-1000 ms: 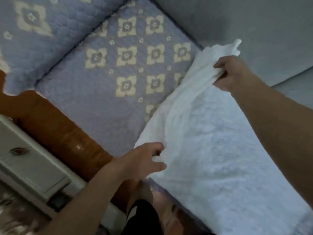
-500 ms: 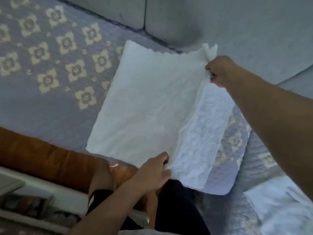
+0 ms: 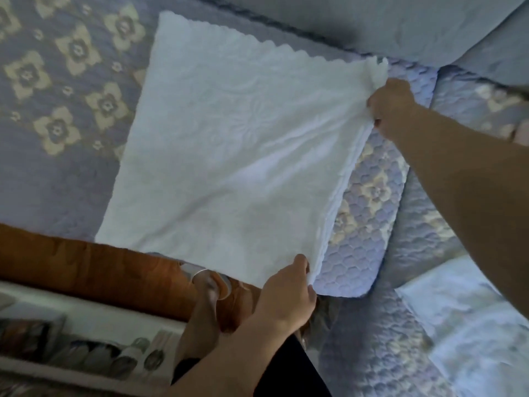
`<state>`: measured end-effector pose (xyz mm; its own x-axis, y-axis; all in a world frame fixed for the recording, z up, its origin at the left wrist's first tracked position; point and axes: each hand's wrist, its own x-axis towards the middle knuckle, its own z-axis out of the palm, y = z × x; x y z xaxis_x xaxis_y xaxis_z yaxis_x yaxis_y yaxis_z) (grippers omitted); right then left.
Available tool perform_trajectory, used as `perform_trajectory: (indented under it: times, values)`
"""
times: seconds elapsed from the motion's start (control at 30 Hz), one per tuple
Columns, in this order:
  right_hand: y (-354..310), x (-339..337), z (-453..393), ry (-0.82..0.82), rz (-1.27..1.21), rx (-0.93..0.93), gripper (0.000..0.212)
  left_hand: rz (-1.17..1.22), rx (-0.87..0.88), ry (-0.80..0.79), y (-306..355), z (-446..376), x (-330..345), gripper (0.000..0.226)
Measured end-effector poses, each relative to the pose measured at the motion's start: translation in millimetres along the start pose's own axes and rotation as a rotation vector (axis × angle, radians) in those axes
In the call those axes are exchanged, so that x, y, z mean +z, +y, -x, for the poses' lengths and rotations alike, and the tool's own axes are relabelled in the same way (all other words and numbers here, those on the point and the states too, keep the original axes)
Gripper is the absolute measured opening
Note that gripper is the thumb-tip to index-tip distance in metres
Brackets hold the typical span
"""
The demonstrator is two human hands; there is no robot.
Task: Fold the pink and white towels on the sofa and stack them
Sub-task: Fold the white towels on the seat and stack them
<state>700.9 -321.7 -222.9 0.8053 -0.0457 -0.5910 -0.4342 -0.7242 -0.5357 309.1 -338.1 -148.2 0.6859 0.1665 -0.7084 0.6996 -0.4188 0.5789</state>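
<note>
Fingers (image 3: pixel 303 266) of the left hand (image 3: pixel 286 296) curl round the near right corner of the white towel (image 3: pixel 229 156) and pinch it. Fingers of the right hand (image 3: pixel 392 106) are curled too, and they pinch the far right corner of the same towel, at about 2 o'clock from its middle. So two hands hold one towel, one corner each.

That white towel is folded over, so two layers show along its right edge. It lies spread on the sofa seat, on a purple quilted cover (image 3: pixel 57 96) with pale flower shapes. Its wavy far edge runs toward 12 o'clock, close to the grey back cushion (image 3: pixel 372 21).

A second pale towel (image 3: pixel 469 325) lies at about 4 o'clock, well apart from the first one. It looks pale blue-white in this light, and I cannot tell its true colour. That makes two towels in all.

At 8 o'clock the brown wooden edge of the sofa (image 3: pixel 86 270) shows. Below it is a white shelf (image 3: pixel 94 353) with small jars or bottles in it; they are too blurry to count.
</note>
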Motion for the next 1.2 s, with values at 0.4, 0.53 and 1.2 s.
perform_trajectory:
  times: [0.4, 0.53, 1.2]
  values:
    - [68, -3, 59, -0.186, -0.229, 0.108, 0.015, 0.056, -0.136, -0.332, 17, -23, 29, 0.045]
    - [116, -7, 120, -0.215, -0.181, 0.114, 0.028, 0.141, -0.207, 0.088, -24, -6, -34, 0.025]
    - [229, 49, 280, -0.242, 0.193, 0.27, 0.017, -1.151, 0.004, 0.075, -243, 24, -246, 0.045]
